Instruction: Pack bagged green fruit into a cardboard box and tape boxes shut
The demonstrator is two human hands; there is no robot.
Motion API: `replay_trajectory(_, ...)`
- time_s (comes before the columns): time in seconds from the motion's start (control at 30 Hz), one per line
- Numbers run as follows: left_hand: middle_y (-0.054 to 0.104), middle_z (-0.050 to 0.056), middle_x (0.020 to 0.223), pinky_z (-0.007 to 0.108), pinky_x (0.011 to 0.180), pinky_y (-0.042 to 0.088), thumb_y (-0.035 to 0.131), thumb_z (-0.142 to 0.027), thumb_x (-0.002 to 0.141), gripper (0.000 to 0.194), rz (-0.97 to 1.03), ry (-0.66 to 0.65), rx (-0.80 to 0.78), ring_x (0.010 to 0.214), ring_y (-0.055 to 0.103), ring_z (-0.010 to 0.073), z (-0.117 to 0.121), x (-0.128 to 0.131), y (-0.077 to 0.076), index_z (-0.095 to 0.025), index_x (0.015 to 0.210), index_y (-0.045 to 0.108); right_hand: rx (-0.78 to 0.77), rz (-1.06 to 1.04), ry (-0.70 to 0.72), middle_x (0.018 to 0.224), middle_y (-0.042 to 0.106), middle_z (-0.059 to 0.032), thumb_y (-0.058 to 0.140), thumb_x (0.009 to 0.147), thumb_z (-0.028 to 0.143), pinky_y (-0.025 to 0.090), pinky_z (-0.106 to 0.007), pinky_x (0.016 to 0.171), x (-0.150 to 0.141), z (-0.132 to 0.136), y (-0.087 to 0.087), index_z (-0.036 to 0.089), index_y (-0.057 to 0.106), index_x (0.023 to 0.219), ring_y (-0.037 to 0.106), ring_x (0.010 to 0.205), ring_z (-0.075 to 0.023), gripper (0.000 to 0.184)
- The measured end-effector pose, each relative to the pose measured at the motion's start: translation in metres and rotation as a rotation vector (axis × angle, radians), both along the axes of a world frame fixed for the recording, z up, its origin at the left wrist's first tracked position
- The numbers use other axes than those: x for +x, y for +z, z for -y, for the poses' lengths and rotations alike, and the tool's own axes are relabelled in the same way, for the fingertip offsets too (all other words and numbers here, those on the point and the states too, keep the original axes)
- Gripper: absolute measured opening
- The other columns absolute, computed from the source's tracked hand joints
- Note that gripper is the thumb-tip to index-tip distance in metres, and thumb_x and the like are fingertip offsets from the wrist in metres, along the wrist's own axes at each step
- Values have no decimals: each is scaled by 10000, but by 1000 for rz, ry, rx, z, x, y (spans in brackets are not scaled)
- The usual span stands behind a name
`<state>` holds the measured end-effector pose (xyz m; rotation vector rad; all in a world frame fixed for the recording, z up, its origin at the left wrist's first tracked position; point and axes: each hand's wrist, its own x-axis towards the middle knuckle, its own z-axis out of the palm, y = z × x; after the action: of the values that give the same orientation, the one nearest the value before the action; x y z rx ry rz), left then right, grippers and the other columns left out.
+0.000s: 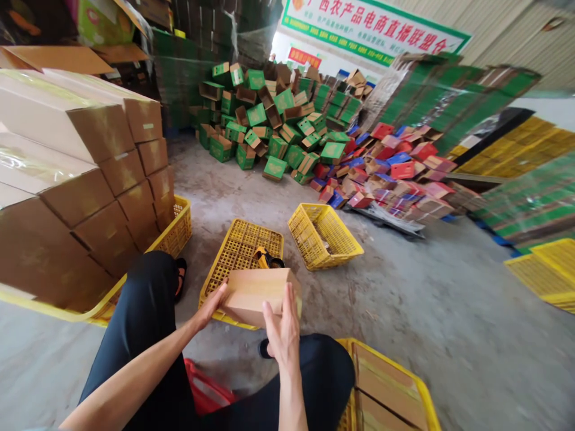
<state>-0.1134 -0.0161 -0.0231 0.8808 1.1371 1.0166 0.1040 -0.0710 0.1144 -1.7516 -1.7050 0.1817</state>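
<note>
A small closed cardboard box (256,287) is held between my two hands, over the near part of an upturned yellow plastic crate (231,242). My left hand (212,306) presses against its left end, the fingertips partly hidden by the box. Against the near right corner rests my right hand (284,329), fingers pointing up and thumb apart on the near side. Just behind the box, a yellow and black tape dispenser (267,258) lies on the crate.
Taped cardboard boxes (105,129) are stacked at the left in a yellow crate (182,224). Another yellow crate (326,260) stands beyond, to the right. Boxes (386,380) fill a crate near my right knee. Green cartons (276,167) and red-blue cartons (402,170) lie heaped behind.
</note>
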Motion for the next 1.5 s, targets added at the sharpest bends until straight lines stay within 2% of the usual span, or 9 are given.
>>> replay_trajectory(0.1, 364, 91, 1649, 433, 1311, 195, 435, -757, 955, 847, -95, -27, 0, 1558, 295, 296, -5, 3, -1, -157, 1550, 493, 48, 134, 78, 1667, 359, -150, 486, 1011, 606, 376, -558, 1203, -24, 3, 11, 184, 278, 1651, 318, 1551, -361, 795)
replay_trajectory(0.2, 424, 122, 1617, 430, 1310, 192, 405, -781, 947, 855, -244, -23, -5, 1552, 310, 309, -13, 0, 9, -137, 1484, 571, 49, 219, 92, 1665, 357, -162, 425, 1042, 590, 379, -565, 1192, -48, 4, 12, 181, 228, 1664, 340, 1542, -356, 769)
replay_trajectory(0.4, 425, 55, 1626, 446, 1314, 181, 269, -731, 1007, 792, -200, -70, 225, 1559, 308, 271, 0, -16, 69, -198, 1544, 504, 65, 267, 115, 1637, 387, -200, 358, 1054, 616, 372, -563, 1190, -85, -9, 12, 115, 230, 1657, 375, 1522, -366, 794)
replay_trajectory(0.5, 391, 59, 1646, 464, 1312, 198, 316, -683, 1026, 747, -100, -91, 368, 1551, 328, 290, 11, -26, 100, -189, 1561, 479, 102, 202, 194, 1584, 467, -216, 373, 1055, 601, 401, -551, 1178, -104, -22, 14, 94, 358, 1613, 437, 1485, -372, 754)
replay_trajectory(0.6, 384, 52, 1654, 438, 1324, 171, 293, -640, 1051, 702, -85, -20, 454, 1561, 307, 277, 14, -35, 116, -189, 1544, 508, 99, 138, 294, 1516, 563, -191, 365, 1085, 508, 427, -524, 1177, -126, -32, 17, 108, 500, 1537, 508, 1436, -340, 618)
replay_trajectory(0.73, 391, 63, 1653, 434, 1319, 203, 324, -655, 1042, 710, -158, 38, 494, 1555, 323, 284, 9, -46, 113, -187, 1541, 512, 92, 109, 358, 1488, 595, -179, 376, 1096, 416, 428, -527, 1189, -141, -36, 17, 111, 568, 1484, 526, 1423, -322, 530)
replay_trajectory(1.03, 525, 79, 1567, 415, 1245, 367, 328, -606, 1055, 641, -400, 61, 530, 1443, 506, 282, 13, -46, 98, -213, 1509, 551, 45, 127, 384, 1520, 563, -167, 412, 1085, 470, 418, -534, 1202, -130, -28, 18, 114, 575, 1480, 499, 1448, -328, 556)
replay_trajectory(1.3, 578, 58, 1523, 391, 1224, 400, 346, -545, 1066, 556, -548, 96, 506, 1399, 554, 251, 11, -43, 107, -227, 1435, 615, 32, 134, 351, 1556, 518, -148, 417, 1084, 444, 406, -576, 1207, -89, -15, 11, 154, 508, 1538, 443, 1488, -333, 546)
replay_trajectory(1.5, 591, 37, 1510, 365, 1241, 379, 336, -538, 1071, 550, -586, 103, 499, 1395, 558, 233, 10, -40, 108, -238, 1441, 610, -7, 0, 245, 1639, 398, -101, 410, 1083, 449, 435, -483, 1207, -69, 4, 0, 213, 486, 1558, 391, 1517, -310, 536)
